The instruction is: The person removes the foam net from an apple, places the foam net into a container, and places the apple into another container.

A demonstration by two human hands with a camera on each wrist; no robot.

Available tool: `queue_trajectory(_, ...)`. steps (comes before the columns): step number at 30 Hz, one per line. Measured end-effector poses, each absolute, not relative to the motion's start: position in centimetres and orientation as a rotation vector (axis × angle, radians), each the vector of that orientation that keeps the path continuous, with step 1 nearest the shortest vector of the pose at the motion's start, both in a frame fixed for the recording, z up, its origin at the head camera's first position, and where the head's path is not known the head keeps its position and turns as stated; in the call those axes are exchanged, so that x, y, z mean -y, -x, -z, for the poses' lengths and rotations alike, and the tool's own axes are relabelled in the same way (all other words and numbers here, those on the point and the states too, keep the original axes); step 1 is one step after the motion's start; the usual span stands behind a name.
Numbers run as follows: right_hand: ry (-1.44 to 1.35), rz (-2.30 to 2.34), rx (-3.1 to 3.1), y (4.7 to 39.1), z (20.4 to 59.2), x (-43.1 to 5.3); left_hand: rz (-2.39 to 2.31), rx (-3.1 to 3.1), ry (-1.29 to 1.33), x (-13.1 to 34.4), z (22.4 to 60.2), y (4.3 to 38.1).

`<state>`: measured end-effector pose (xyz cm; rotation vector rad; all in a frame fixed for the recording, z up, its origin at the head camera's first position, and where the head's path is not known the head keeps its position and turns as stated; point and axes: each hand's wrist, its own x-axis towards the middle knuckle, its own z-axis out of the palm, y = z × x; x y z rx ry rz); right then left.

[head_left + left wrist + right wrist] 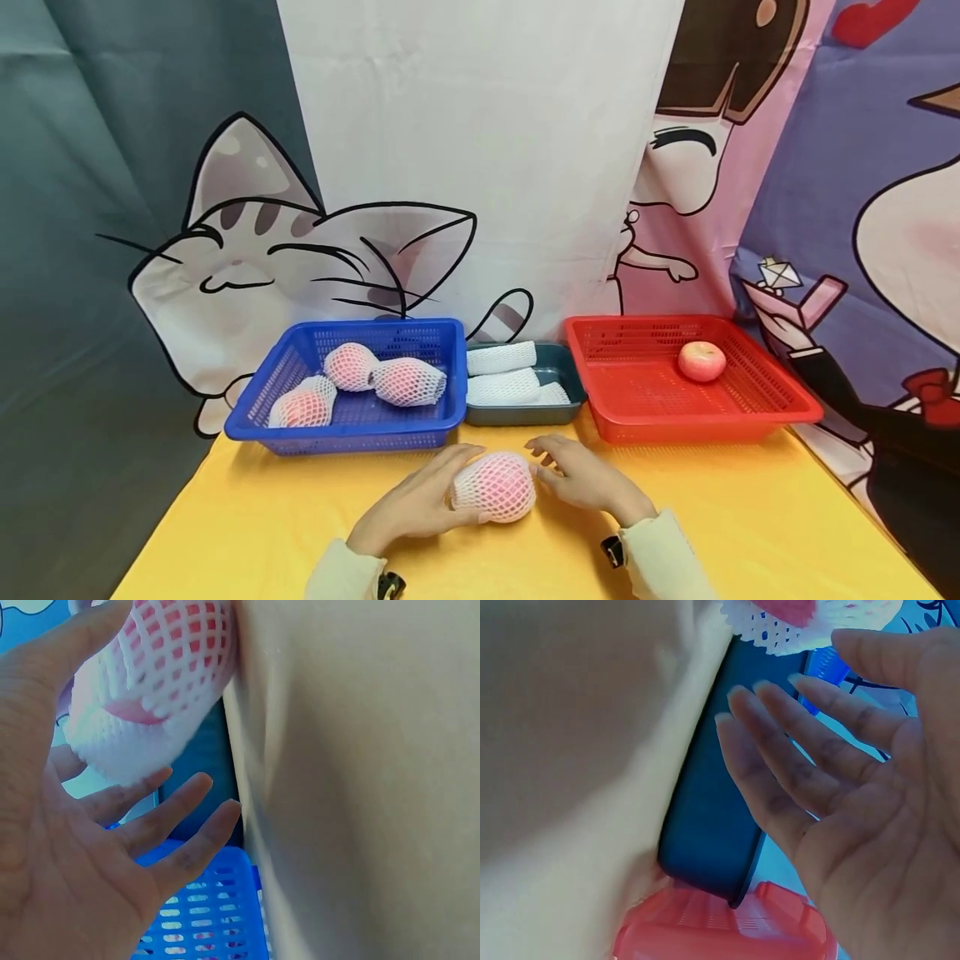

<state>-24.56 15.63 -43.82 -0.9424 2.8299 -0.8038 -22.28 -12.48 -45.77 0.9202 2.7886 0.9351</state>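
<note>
In the head view, an apple in a white foam net (pixel 497 487) is at the front of the yellow table (pixel 300 542). My left hand (pixel 423 500) holds it from the left, thumb along the near side and index finger on the far side. The left wrist view shows the net's gathered end (pixel 127 746) beside my palm, the other fingers spread loosely. On the apple's right side is my right hand (pixel 581 475), fingers nearly straight and fingertips close to the net. In the right wrist view, its palm faces the netted apple (pixel 817 619) and holds nothing.
A blue basket (pixel 345 432) at back left contains several netted apples (pixel 408 382). Between the baskets, a dark tray (pixel 517 414) holds white foam nets (pixel 501 359). The red basket (pixel 690 429) at back right has one bare apple (pixel 702 362). Behind hangs a printed cloth (pixel 480 150).
</note>
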Motion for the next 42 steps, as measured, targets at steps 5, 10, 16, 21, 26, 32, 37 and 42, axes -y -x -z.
queue_trajectory(5,0.948,0.808,-2.813,24.49,43.86,-15.79,-0.961,-2.761,-0.94,12.35,46.12,22.46)
queue_trajectory(10,1.023,0.787,-2.792,24.68,43.73,-16.01,-0.96,-2.792,-0.956,12.32,46.37,22.6)
queue_trajectory(16,1.108,0.719,-2.738,24.71,43.72,-16.15,-0.956,-2.805,-0.956,12.36,46.48,22.52)
queue_trajectory(21,1.151,0.729,-2.715,24.8,43.62,-16.03,-0.961,-2.813,-0.957,12.39,46.44,22.58)
queue_trajectory(26,1.146,0.804,-2.752,24.85,43.74,-15.76,-1.014,-2.863,-0.996,12.3,46.5,22.97)
queue_trajectory(32,1.167,0.832,-2.768,24.96,43.98,-15.56,-1.045,-2.912,-1.005,12.32,46.57,23.22)
queue_trajectory(37,1.129,0.834,-2.75,24.73,43.94,-15.4,-1.075,-2.93,-1.011,12.21,46.53,23.17)
queue_trajectory(42,1.109,0.802,-2.779,24.55,43.84,-15.26,-1.093,-2.926,-1.03,12.06,46.48,23.11)
